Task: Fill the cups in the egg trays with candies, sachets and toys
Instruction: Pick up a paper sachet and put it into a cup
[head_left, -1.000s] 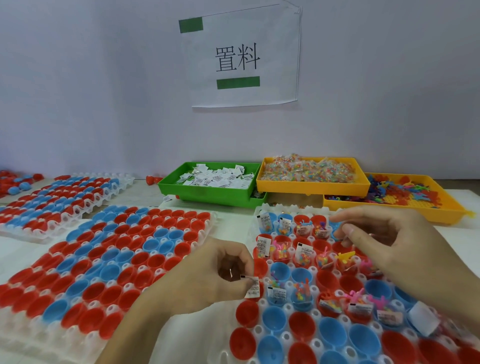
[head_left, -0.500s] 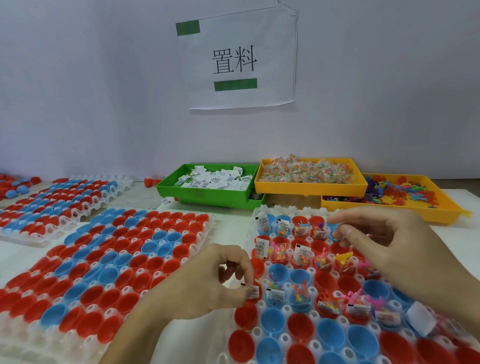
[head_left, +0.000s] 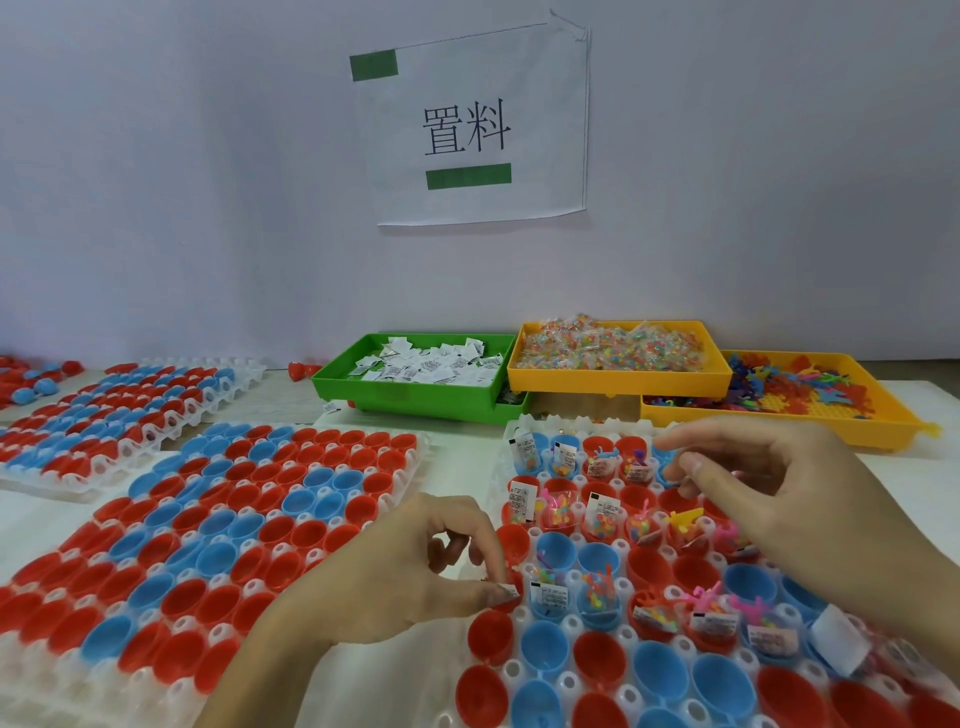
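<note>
Head view: sachet (head_left: 508, 591) pinched (thumb, forefinger), left hand (head_left: 400, 571) fingers.

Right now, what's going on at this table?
A person is filling red and blue cups in the egg tray on the right. The left hand pinches a small white sachet over a red cup at the tray's left edge. The right hand hovers over the far cups; what it holds is unclear. Far rows are filled; near cups and the left tray are empty.
</note>
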